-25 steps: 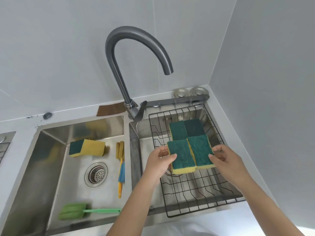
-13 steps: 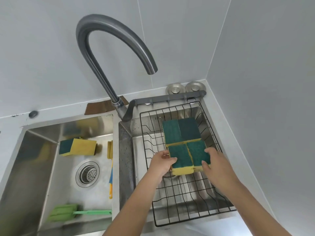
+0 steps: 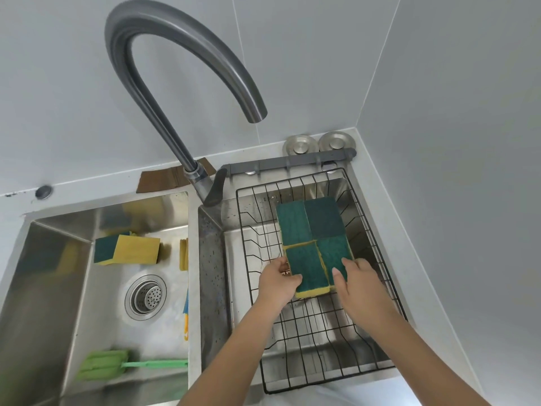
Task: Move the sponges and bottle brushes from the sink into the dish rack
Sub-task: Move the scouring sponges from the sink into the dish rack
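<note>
Together, left hand (image 3: 276, 284) and right hand (image 3: 355, 284) gripping rectangular sponges (image 3: 317, 266) (scratchy green tops), black wire dish rack (image 3: 307, 332).

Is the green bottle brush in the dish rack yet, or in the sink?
In the sink. The green bottle brush lies flat at the left basin's near edge, outside the dish rack.

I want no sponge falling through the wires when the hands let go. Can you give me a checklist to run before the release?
1. Two near sponges over the dish rack: ok.
2. Near sponges resting on the wires: cannot tell.
3. Left hand and right hand each gripping a sponge edge: ok.
4. Two far sponges lying flat in the rack: ok.
5. Sink emptied: not ok; a sponge and green bottle brush remain.
</note>
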